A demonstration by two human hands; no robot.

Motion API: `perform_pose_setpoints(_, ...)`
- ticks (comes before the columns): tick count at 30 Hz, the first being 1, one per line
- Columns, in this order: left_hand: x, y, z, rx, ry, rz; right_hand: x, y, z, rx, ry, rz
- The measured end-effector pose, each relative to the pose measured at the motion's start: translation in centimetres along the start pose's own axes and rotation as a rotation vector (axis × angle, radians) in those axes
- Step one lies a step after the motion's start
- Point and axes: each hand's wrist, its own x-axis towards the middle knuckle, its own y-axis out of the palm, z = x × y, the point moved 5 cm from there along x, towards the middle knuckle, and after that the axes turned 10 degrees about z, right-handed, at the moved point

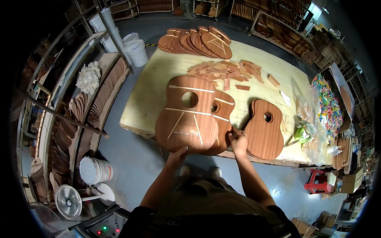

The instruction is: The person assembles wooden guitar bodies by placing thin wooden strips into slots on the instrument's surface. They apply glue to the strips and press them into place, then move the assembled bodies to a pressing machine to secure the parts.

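My left hand (177, 156) grips the lower edge of a brown guitar top (184, 133), its thumb on the face. Pale wooden braces and a round soundhole show on this plate, which is raised toward me. Partly hidden behind it is a second braced guitar top (224, 129). My right hand (238, 142) is closed at that second plate's right edge, fingers bent; it also lies close to a stack of unbraced guitar tops (265, 137) on the right. Whether the right fingers pinch the second plate or only touch it is partly hidden, but they look closed on it.
The pale worktable (137, 107) carries small wood strips (222, 71) and a fanned row of braced guitar tops (194, 41) at its far end. Coloured clips (327, 105) fill a box at right. A red stool (317, 181), a fan (68, 201) and shelving (113, 59) stand around.
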Motion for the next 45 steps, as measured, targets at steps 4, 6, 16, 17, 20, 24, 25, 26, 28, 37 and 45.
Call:
perform_pose_setpoints(4, -0.2, 1.9, -1.2, -0.048, 0.005, 0.018, -0.7, 0.9, -1.7, 0.556, 0.013, 0.091)
perform_pose_setpoints(6, -0.2, 2.1, -1.5, -0.070, -0.004, 0.038, -1.4, 0.7, -1.7, 0.888, 0.080, 0.187)
perform_pose_setpoints(16, 2.6, 12.6, -0.8, 0.061, -0.110, 0.184, -13.0, -18.6, -9.8, 1.240, 0.074, -0.310)
perform_pose_setpoints(17, 3.5, 13.5, 0.9, 0.099, -0.196, 0.162, -14.9, -19.7, -10.7, 1.299, 0.063, -0.420)
perform_pose_setpoints(20, 7.7, 12.2, 9.5, 0.264, -0.438, 0.172, -20.8, -25.6, -17.6, 1.292, 0.085, -0.631)
perform_pose_setpoints(24, 8.4, 30.8, 21.7, 0.246, -0.496, 0.565, -30.0, -33.5, -22.3, 1.312, 0.135, -0.944)
perform_pose_setpoints(25, 6.5, 36.5, 23.7, 0.208, -0.486, 0.690, -32.9, -34.8, -24.4, 1.288, 0.133, -1.016)
perform_pose_setpoints(26, 4.7, 41.1, 25.0, 0.174, -0.468, 0.798, -35.1, -36.6, -24.9, 1.271, 0.083, -1.049)
perform_pose_setpoints(28, 2.6, 47.5, 29.6, 0.122, -0.554, 0.927, -40.5, -39.6, -27.3, 1.247, 0.040, -1.212)
perform_pose_setpoints(37, -5.3, 65.5, 49.7, 0.119, -1.391, 1.229, -59.4, -44.0, -37.1, 0.991, 0.026, -1.970)
perform_pose_setpoints(45, -10.3, 79.6, 70.1, 0.290, -1.359, 1.529, -70.0, -52.8, -43.5, 0.704, -0.019, -2.318)
